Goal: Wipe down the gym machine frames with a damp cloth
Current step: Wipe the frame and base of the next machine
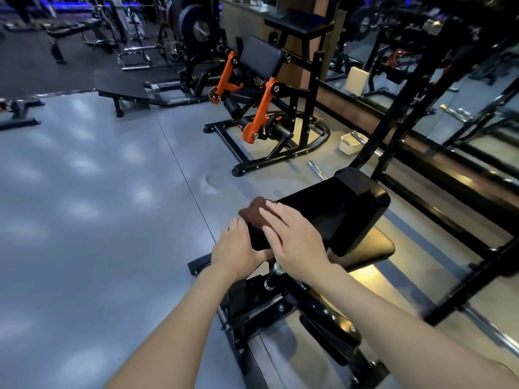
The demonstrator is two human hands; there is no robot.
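From the head view we see our right hand [295, 242] lying flat with straight fingers on a brown cloth [254, 213], pressing it onto the near left corner of the machine's black pad [337, 209], its grip released. Our left hand [238, 249] curls round the pad's near left edge, just beside the cloth. Far behind stands an orange-armed machine [261, 108], with a white tub [349, 143] on the floor to its right.

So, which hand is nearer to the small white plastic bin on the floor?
Right. The right hand presses the brown cloth on the black pad, below the bin; the left hand grips the pad's edge farther left.
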